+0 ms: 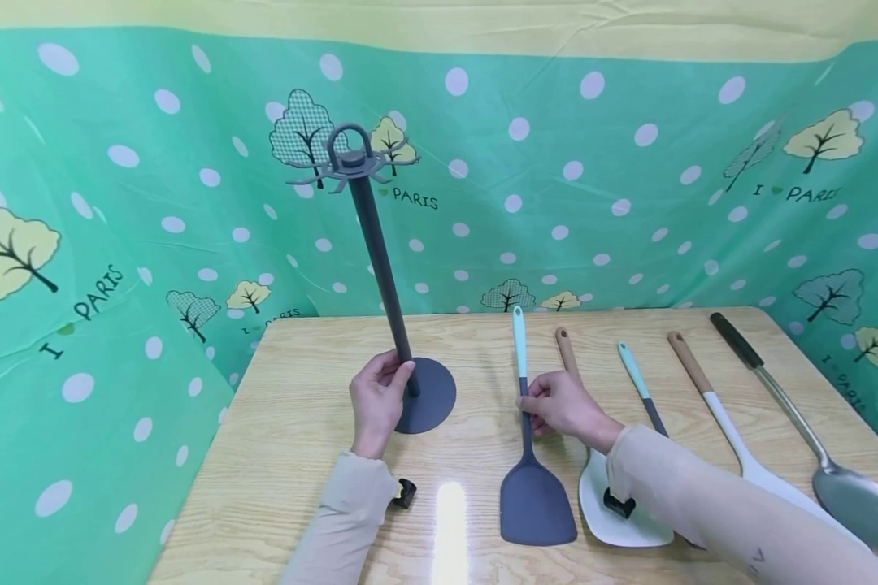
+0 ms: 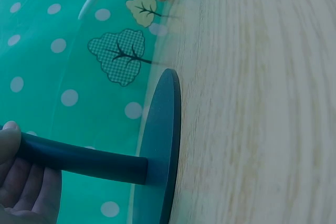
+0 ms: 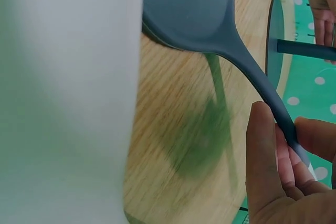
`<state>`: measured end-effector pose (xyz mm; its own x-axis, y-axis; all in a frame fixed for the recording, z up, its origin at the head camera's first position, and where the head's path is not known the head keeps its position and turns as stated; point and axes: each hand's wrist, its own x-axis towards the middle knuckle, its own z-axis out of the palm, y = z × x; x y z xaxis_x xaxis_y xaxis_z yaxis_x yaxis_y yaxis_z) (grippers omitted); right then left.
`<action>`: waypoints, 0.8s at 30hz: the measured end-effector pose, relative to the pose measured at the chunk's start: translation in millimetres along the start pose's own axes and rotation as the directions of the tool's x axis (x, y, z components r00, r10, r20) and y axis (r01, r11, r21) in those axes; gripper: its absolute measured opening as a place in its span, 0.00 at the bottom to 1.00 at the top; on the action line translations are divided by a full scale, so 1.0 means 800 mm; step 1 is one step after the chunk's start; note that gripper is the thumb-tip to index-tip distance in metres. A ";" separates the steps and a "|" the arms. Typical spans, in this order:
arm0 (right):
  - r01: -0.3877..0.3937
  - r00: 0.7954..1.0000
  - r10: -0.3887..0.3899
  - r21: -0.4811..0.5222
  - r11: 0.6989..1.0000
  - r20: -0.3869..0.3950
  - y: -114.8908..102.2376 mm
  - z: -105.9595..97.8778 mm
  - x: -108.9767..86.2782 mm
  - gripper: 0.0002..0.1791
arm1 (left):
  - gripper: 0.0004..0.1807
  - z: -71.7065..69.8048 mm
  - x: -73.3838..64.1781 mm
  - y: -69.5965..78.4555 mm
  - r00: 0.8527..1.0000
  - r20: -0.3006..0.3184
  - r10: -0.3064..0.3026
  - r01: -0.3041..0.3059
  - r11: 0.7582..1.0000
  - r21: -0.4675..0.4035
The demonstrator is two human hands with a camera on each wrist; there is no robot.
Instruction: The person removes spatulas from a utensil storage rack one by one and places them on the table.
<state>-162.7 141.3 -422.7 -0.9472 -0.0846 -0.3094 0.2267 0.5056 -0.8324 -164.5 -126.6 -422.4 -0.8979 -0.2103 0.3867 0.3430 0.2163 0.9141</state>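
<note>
My left hand (image 1: 377, 400) grips the lower pole of a dark grey utensil stand (image 1: 382, 268), just above its round base (image 1: 436, 394). Curved hooks (image 1: 354, 166) and a loop crown the stand. In the left wrist view, the thumb and fingers wrap the pole (image 2: 89, 161), and the base rests on the wood. A turner (image 1: 536, 502) with a dark grey blade and a mint handle end is pinched by my right hand (image 1: 567, 406) partway along its handle. The right wrist view shows its dark neck (image 3: 252, 72) between thumb and fingers, with a shadow on the table below.
Right of the held turner lie a white turner (image 1: 622, 512) with a wooden handle, a mint-handled utensil (image 1: 635, 370) partly under my right sleeve, a white utensil (image 1: 728, 431) with a wooden handle, and a metal utensil (image 1: 859, 504). A polka-dot cloth (image 1: 512, 203) hangs behind the table.
</note>
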 end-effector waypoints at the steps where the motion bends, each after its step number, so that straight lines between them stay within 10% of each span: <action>1: -0.003 1.000 0.003 -0.003 1.000 0.000 0.000 0.000 0.000 0.07 | 0.11 0.000 0.000 0.000 1.000 -0.002 0.001 -0.001 1.000 0.000; 24: -0.063 0.998 0.064 -0.120 0.991 0.003 -0.005 0.006 0.012 0.11 | 0.11 0.000 0.000 0.001 1.000 -0.008 0.011 -0.011 1.000 -0.005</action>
<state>-171.4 134.4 -424.2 -0.9301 -0.0547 -0.3633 0.2571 0.6096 -0.7499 -164.6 -126.1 -421.4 -0.8919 -0.2153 0.3976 0.3541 0.2141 0.9104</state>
